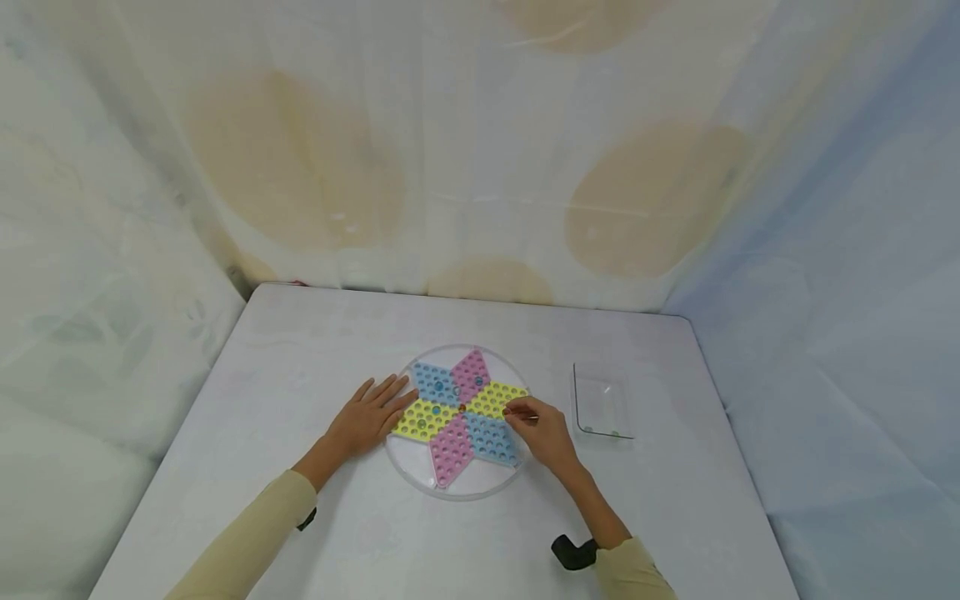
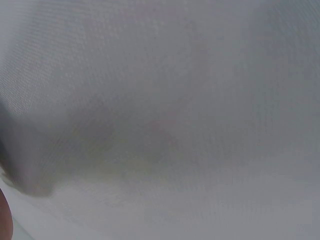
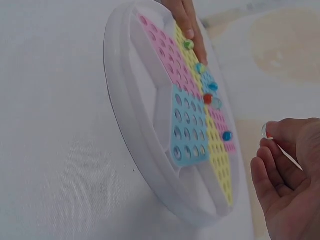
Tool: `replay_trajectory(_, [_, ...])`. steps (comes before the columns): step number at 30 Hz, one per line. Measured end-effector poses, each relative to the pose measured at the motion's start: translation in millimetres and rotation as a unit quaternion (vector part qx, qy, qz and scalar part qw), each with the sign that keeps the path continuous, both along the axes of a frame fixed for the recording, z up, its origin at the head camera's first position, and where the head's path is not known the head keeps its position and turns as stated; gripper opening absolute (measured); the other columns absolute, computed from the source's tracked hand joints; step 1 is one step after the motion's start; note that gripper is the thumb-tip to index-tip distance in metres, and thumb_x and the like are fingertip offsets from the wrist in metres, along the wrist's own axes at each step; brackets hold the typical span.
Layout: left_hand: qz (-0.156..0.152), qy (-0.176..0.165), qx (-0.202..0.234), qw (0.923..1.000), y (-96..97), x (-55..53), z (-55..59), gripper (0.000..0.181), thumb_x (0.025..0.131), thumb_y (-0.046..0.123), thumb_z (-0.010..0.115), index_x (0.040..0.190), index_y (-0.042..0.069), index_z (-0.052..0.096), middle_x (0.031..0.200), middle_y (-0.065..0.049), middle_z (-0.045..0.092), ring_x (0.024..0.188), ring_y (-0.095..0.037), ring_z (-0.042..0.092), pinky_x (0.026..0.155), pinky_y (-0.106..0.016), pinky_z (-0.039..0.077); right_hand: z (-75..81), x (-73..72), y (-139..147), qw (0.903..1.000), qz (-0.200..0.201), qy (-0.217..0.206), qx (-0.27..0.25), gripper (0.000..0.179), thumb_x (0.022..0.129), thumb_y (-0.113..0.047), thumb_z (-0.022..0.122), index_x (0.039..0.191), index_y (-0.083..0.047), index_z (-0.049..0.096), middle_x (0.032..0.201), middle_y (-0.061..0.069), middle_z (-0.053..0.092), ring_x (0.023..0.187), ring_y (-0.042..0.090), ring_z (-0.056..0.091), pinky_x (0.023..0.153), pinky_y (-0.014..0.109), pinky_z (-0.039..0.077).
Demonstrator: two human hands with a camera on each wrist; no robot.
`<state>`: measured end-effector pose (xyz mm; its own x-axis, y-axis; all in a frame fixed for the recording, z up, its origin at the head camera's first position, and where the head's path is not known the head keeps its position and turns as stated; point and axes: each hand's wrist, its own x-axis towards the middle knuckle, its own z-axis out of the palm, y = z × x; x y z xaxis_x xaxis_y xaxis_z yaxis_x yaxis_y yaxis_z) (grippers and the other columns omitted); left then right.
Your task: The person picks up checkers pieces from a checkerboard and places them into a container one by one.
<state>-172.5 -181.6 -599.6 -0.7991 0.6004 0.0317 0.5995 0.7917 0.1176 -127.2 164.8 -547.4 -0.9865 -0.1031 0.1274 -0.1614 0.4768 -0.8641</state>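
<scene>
A round white Chinese checkers board point(image 1: 480, 479) with a pink, yellow and light-blue star lies on the table. My left hand point(image 1: 363, 423) is spread flat at its left edge, fingers straight, fingertips over the rim. Above the right-hand yellow point, my right hand point(image 1: 547, 435) pinches a clear marble point(image 3: 264, 131) with an orange-red streak between thumb and index finger. Several marbles sit in the holes: an orange-red marble point(image 3: 207, 99) near the centre, a dark-blue marble point(image 3: 227, 136) on pink, a green marble point(image 3: 188, 45) on yellow. The left wrist view shows mostly blurred pale surface.
Right of the board stands a clear plastic box point(image 1: 602, 392) with greenish marbles point(image 1: 589, 430) near its front edge. The white table point(image 1: 337, 333) has hanging cloth point(image 1: 480, 167) behind it and at both sides. A black strap piece point(image 1: 573, 553) hangs at the right wrist.
</scene>
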Motion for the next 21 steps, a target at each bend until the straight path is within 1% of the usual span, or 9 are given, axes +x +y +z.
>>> replay_trajectory(3, [-0.001, -0.002, 0.003, 1.0000, 0.2, 0.2, 1.4, 0.052, 0.107, 0.039, 0.039, 0.156, 0.021, 0.038, 0.163, -0.008, 0.027, 0.149, -0.029, 0.021, 0.119, -0.053, 0.015, -0.2, -0.7, 9, 0.9999, -0.013, -0.007, 0.002, 0.017, 0.088, -0.003, 0.075, 0.105, -0.004, 0.073, 0.097, 0.002, 0.073, 0.093, 0.020, 0.068, 0.080, 0.028, 0.057])
replay_trajectory(7, [0.000, -0.008, -0.005, 1.0000, 0.4, 0.2, 2.7, 0.052, 0.107, 0.038, 0.040, 0.157, 0.022, 0.037, 0.164, -0.006, 0.025, 0.150, -0.028, 0.019, 0.119, -0.052, 0.013, 1.1, -0.8, 19, 0.9995, -0.024, -0.017, -0.004, 0.018, 0.089, -0.001, 0.074, 0.106, -0.002, 0.072, 0.099, 0.005, 0.073, 0.094, 0.022, 0.068, 0.081, 0.029, 0.057])
replay_trajectory(11, [0.002, -0.011, -0.013, 0.9998, 0.2, 0.2, 3.1, 0.053, 0.107, 0.038, 0.040, 0.157, 0.023, 0.035, 0.164, -0.005, 0.023, 0.150, -0.027, 0.017, 0.120, -0.051, 0.012, 3.0, -1.0, 27, 0.9989, -0.037, -0.026, 0.011, 0.018, 0.090, -0.003, 0.073, 0.108, -0.002, 0.072, 0.101, 0.006, 0.073, 0.096, 0.023, 0.067, 0.083, 0.030, 0.056])
replay_trajectory(17, [0.004, -0.015, -0.016, 0.9998, 0.0, -0.2, 2.0, 0.053, 0.107, 0.038, 0.039, 0.158, 0.024, 0.033, 0.165, -0.005, 0.021, 0.151, -0.027, 0.016, 0.120, -0.051, 0.011, 1.3, -1.4, 42, 0.9989, -0.037, -0.014, 0.024, 0.020, 0.091, -0.003, 0.073, 0.110, -0.001, 0.072, 0.103, 0.008, 0.073, 0.098, 0.026, 0.068, 0.084, 0.032, 0.057])
replay_trajectory(21, [0.005, -0.015, -0.016, 0.9997, 0.2, 0.1, 1.5, 0.053, 0.107, 0.039, 0.039, 0.158, 0.023, 0.033, 0.165, -0.005, 0.021, 0.151, -0.027, 0.015, 0.120, -0.051, 0.012, -1.3, -0.5, 54, 0.9989, -0.038, -0.001, 0.027, 0.021, 0.091, -0.003, 0.072, 0.112, 0.000, 0.071, 0.104, 0.009, 0.073, 0.098, 0.026, 0.068, 0.083, 0.030, 0.057])
